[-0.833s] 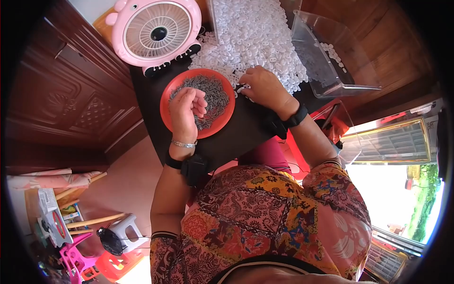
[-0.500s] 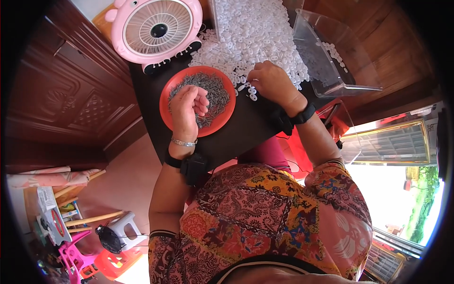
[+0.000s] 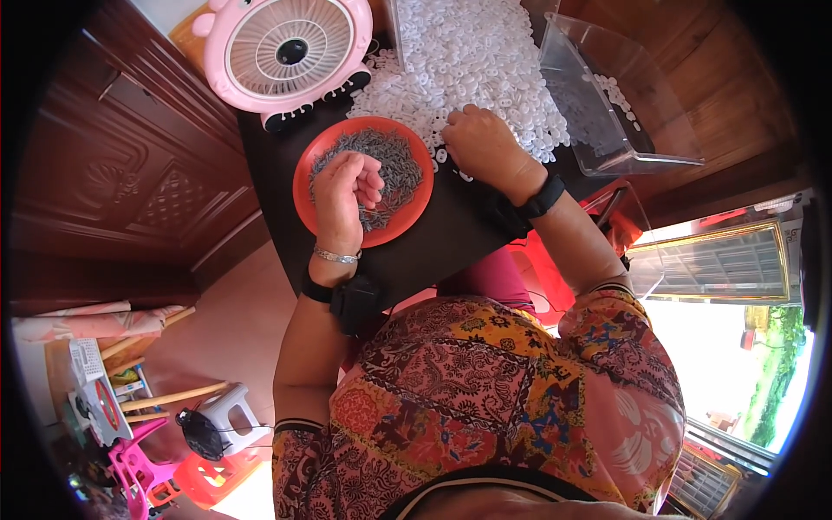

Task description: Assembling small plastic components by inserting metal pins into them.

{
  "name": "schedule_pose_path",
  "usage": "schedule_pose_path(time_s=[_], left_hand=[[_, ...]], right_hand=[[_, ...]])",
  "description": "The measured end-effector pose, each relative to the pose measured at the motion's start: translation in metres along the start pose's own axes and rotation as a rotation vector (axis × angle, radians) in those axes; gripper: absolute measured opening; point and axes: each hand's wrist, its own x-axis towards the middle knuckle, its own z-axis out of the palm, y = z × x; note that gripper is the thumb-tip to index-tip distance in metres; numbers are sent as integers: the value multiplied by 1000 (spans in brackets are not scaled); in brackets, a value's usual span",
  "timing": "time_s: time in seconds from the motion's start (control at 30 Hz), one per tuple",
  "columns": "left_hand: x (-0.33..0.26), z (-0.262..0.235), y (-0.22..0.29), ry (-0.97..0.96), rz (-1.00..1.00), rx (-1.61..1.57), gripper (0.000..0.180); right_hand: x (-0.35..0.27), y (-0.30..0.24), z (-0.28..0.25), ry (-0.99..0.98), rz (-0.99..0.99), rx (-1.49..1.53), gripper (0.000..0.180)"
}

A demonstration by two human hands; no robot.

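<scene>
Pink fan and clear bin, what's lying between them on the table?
Mostly a heap of small white pieces, spread between the pink fan and the clear bin; the head view shows it.

Carved reddish-brown woodwork [image 3: 130, 165] borders a pinkish floor [image 3: 230, 325], with daylight [image 3: 711, 360] (dazzlingly white) at right.

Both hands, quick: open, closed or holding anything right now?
Left hand: loosely curled over the orange plate; whether it holds anything can't be told.
Right hand: by the white pieces, grip hidden; can't tell.
</scene>
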Motion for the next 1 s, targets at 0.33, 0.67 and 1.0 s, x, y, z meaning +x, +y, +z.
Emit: schedule_pose_path(time_s=[0.33, 0.67, 1.0], left_hand=[[-1, 6, -2, -59, 49, 204, 30], [5, -5, -3, -287, -155, -349, 29], [2, -7, 9, -152, 10, -137, 17]], right_hand=[[20, -30, -31, -6, 184, 1118, 12], [30, -52, -37, 156, -117, 1127, 15], [44, -59, -39, 205, -144, 1181, 12]])
